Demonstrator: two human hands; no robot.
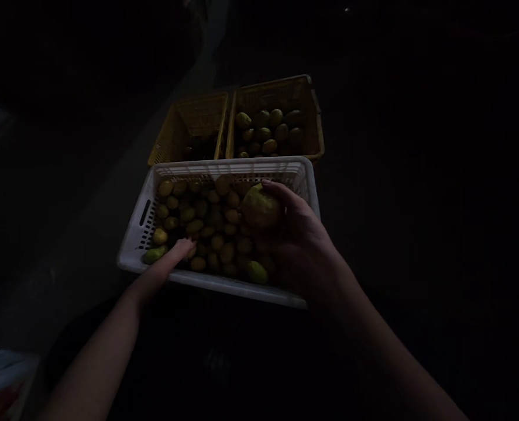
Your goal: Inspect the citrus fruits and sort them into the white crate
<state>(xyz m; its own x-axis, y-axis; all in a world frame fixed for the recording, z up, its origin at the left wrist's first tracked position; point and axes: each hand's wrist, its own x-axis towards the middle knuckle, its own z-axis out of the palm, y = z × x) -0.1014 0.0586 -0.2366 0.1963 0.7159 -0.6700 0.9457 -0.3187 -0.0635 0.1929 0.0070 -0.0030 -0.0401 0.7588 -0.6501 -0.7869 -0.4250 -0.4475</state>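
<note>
A white plastic crate [237, 286] with slotted walls stands in front of me, holding many small yellow-green fruits [227, 252]. My right hand [301, 231] is raised over the crate's right side, its thumb and fingers wrapped round a large, roundish yellow-green fruit [261, 207]. It looks bigger because it is nearer to the camera. Down at the crate's left front, my left hand [185, 247] reaches in among the fruits. Its fingertips are lost in shadow, so whether it grips one is unclear. A greener fruit [154, 254] lies in the corner beside that wrist.
Behind the white crate stand two yellow crates side by side. The right yellow crate [319, 131] holds several green fruits; the left yellow crate [162, 137] has a few dark ones at its bottom. A pale object [4, 368] is at the lower left. The surroundings are very dark.
</note>
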